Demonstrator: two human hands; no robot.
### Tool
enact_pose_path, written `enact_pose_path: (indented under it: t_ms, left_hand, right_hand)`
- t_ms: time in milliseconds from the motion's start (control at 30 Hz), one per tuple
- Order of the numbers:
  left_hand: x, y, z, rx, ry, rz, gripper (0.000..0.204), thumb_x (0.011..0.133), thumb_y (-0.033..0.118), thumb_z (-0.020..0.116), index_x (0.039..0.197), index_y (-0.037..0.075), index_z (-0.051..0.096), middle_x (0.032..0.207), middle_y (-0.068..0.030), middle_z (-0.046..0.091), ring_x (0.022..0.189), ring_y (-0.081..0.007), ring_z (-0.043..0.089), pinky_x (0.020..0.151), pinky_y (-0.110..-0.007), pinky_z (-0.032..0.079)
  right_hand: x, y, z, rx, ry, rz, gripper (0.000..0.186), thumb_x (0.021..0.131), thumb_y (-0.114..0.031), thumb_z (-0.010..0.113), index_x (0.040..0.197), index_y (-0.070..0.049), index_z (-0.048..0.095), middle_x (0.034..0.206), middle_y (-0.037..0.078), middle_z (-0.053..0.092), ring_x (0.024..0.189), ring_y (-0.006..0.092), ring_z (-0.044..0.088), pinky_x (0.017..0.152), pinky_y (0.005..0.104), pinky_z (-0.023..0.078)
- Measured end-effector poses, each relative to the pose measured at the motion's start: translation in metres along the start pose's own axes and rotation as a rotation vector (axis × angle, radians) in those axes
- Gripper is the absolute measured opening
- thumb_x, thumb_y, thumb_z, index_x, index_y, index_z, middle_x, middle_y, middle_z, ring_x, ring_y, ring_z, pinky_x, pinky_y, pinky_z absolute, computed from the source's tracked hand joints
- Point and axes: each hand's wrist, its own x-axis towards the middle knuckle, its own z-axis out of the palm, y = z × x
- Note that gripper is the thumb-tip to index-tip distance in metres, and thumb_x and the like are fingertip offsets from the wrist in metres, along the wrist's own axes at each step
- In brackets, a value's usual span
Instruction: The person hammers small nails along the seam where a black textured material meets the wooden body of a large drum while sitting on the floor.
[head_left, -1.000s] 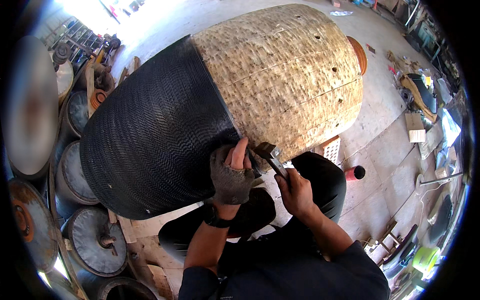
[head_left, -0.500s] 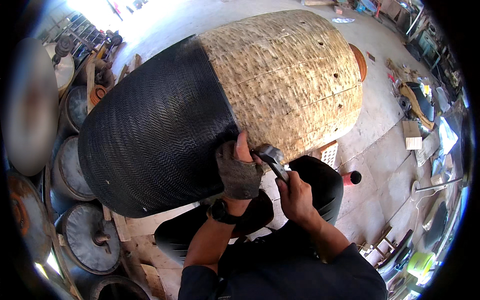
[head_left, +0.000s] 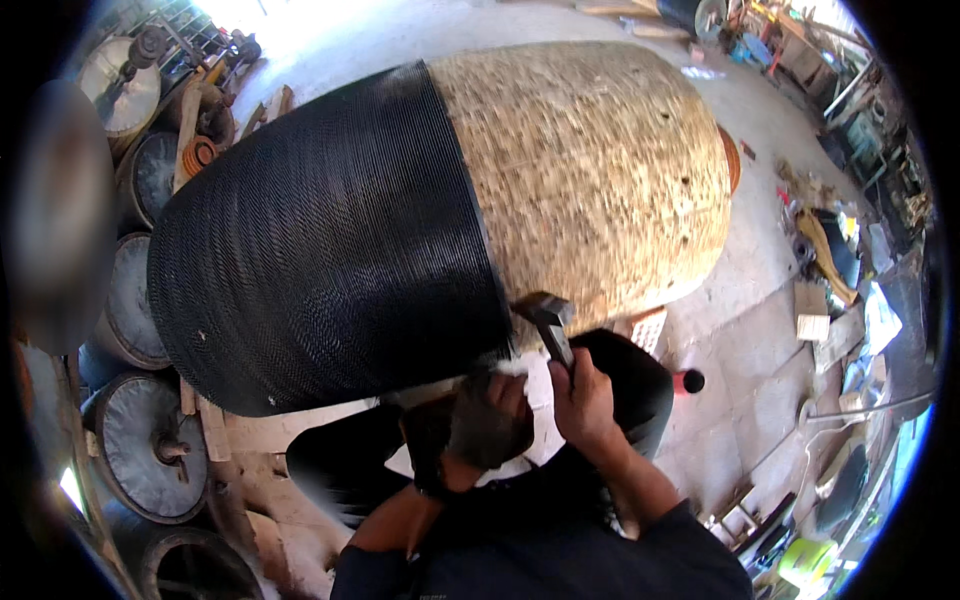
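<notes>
The drum [head_left: 595, 170] lies on its side just beyond the person's knees [head_left: 638, 390], its left part under black wrap [head_left: 320, 250], its right bare and pitted. The right hand [head_left: 583, 400] has its fingers closed round the hammer [head_left: 550, 325], whose head is at the wrap's lower edge — touching or not, one cannot tell. The gloved left hand [head_left: 488, 425] is blurred just below, fingers curled; whether they grip anything cannot be told. Being so near, it could be struck if the hammer slipped. A glancing blow off the curve might nick the wrap, and a poorly propped drum could roll kneeward. On the slabbed floor [head_left: 735, 350] stands a red can [head_left: 688, 381]; rollers [head_left: 150, 450] crowd the left, scraps [head_left: 825, 320] the right.
</notes>
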Motion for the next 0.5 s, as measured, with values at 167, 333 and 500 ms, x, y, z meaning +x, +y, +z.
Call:
enact_pose_path:
  t_ms: [167, 333, 500]
  left_hand:
    - [-0.046, -0.005, 0.033, 0.07, -0.179, 0.057, 0.023, 0.082, 0.019, 0.067, 0.102, 0.007, 0.065, 0.101, -0.0121, 0.065, 0.095, -0.0314, 0.063, 0.082, -0.048, 0.051]
    - [-0.06, -0.015, 0.053, 0.103, -0.302, 0.037, 0.021, 0.085, 0.021, 0.063, 0.099, 0.006, 0.067, 0.099, -0.0105, 0.067, 0.097, -0.0285, 0.065, 0.087, -0.045, 0.052]
    - [-0.072, -0.027, 0.084, 0.108, -0.356, 0.077, 0.025, 0.088, 0.023, 0.06, 0.1, 0.004, 0.07, 0.104, -0.0127, 0.068, 0.101, -0.0294, 0.064, 0.091, -0.045, 0.05]
  right_hand:
    - [-0.006, 0.014, 0.01, 0.287, 0.253, -0.207, 0.013, 0.096, -0.008, 0.054, 0.102, 0.004, 0.052, 0.067, 0.016, 0.056, 0.06, 0.0281, 0.06, 0.054, 0.0395, 0.047]
    - [-0.006, 0.018, 0.017, 0.021, 0.005, 0.031, 0.012, 0.099, -0.009, 0.052, 0.1, 0.002, 0.05, 0.067, 0.01, 0.053, 0.057, 0.0139, 0.054, 0.05, 0.0352, 0.044]
    - [-0.011, 0.013, 0.011, 0.361, 0.188, -0.207, 0.012, 0.094, -0.004, 0.053, 0.103, 0.004, 0.054, 0.077, 0.024, 0.062, 0.068, 0.0443, 0.064, 0.057, 0.042, 0.049]
